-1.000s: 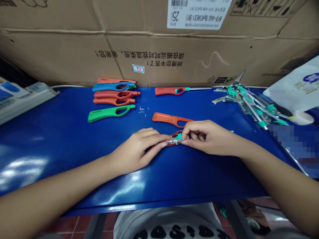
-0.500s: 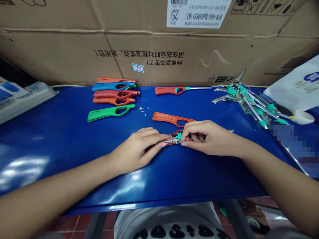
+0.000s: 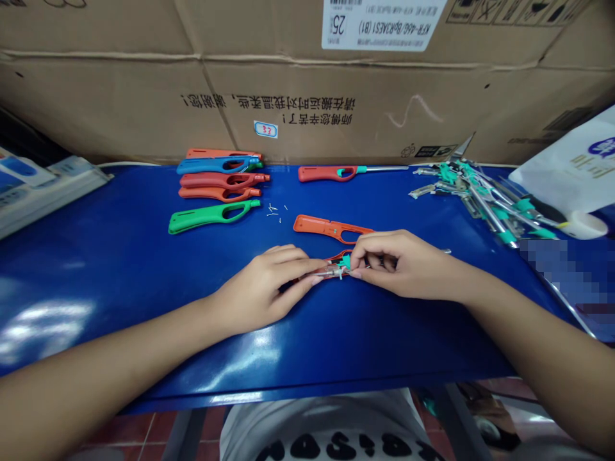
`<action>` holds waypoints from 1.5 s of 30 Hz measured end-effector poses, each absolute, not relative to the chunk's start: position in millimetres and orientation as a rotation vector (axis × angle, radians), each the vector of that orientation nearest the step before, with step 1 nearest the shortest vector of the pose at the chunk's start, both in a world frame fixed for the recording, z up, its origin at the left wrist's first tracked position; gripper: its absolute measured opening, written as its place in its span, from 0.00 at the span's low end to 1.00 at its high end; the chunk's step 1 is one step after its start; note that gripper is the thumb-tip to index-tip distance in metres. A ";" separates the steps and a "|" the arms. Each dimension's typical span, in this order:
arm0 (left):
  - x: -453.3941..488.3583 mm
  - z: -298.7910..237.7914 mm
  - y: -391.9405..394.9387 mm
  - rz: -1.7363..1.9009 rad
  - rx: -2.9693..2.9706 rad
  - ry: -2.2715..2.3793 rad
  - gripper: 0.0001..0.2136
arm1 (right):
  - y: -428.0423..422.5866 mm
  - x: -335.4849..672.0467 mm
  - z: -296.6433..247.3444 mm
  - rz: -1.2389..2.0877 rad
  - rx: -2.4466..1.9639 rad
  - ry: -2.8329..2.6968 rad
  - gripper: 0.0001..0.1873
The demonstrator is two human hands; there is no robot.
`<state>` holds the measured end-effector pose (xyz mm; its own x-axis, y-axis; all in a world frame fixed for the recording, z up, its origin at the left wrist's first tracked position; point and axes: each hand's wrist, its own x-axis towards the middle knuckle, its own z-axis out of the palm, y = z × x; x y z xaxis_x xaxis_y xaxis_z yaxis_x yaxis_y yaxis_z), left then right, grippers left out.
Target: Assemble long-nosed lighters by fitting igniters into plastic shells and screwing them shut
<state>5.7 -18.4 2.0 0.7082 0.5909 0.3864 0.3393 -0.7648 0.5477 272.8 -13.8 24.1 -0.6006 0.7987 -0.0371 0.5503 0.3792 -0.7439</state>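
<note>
Near the middle of the table lies an orange lighter half-shell (image 3: 342,255) with a clear tank and teal trigger (image 3: 344,261) in it. My left hand (image 3: 273,282) is closed around its left end, thumb and fingers pinching the shell and tank. My right hand (image 3: 394,262) pinches the trigger end with thumb and forefinger; the fingers cover most of the metal tube, whose tip (image 3: 446,251) shows beyond the hand. Just behind, the other orange half-shell (image 3: 312,225) lies with its hollow side up, its right end partly behind my right hand.
Several coloured lighter shells (image 3: 218,182) lie at the back left, with small white bits (image 3: 273,210) beside them. A red lighter (image 3: 319,173) with a tube lies at the back. Lighter innards (image 3: 485,195) are piled at the right, near a white bag (image 3: 571,166). A cardboard box (image 3: 144,109) stands behind.
Both hands stay almost in place on the orange half-shell. My right fingertips have shifted very slightly at the trigger end.
</note>
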 end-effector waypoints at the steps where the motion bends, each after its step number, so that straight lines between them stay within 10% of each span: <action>1: 5.8 2.2 -18.4 0.773 2.473 0.713 0.13 | -13.9 273.0 24.1 1.064 -1.180 -2.317 0.05; 45: 4.6 -0.2 -18.6 0.801 2.389 0.717 0.12 | -13.1 273.5 24.3 1.080 -1.179 -2.336 0.04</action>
